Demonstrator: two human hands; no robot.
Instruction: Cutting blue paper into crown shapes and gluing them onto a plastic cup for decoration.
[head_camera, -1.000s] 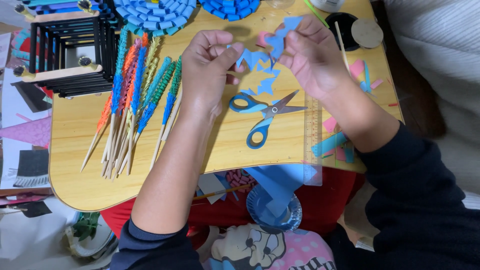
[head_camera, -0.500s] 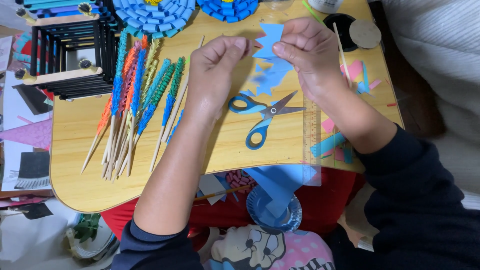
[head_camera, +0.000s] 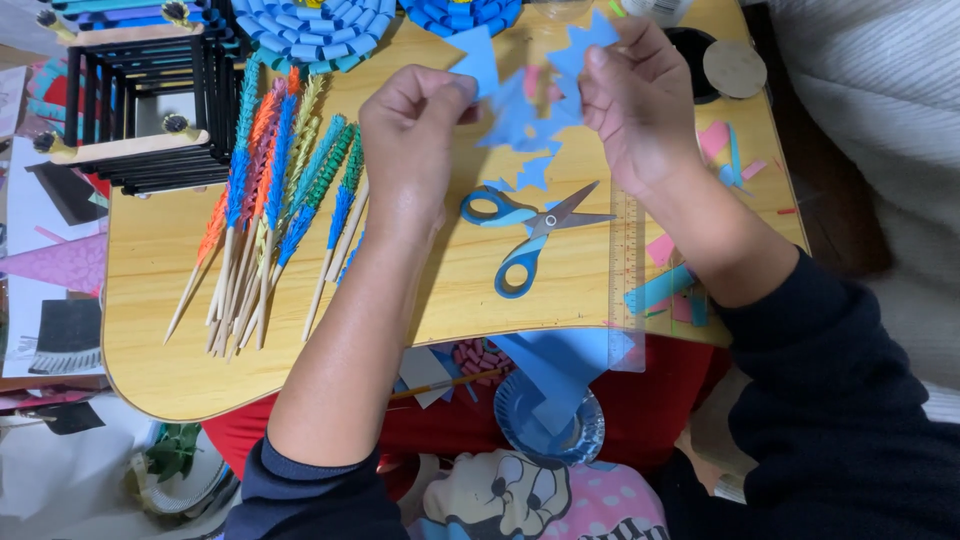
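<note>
Though blurred and half hidden by fingers, blue paper cutout in both grips, left hand and right hand

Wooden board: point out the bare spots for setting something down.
Bare wood lies on the wooden board below the paper-wrapped sticks, and between scissors and left forearm. Crowded: the top edge with blue paper rosettes, and scraps near the ruler.

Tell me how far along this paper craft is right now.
Looks done: a row of paper-wrapped wooden sticks and blue rolled-paper rosettes lie on the wooden lap table. In hand: left hand and right hand hold a jagged blue paper cutout; blue-handled scissors lie set down. Left, seemingly: uncut blue paper sheet and pink scraps.
</note>
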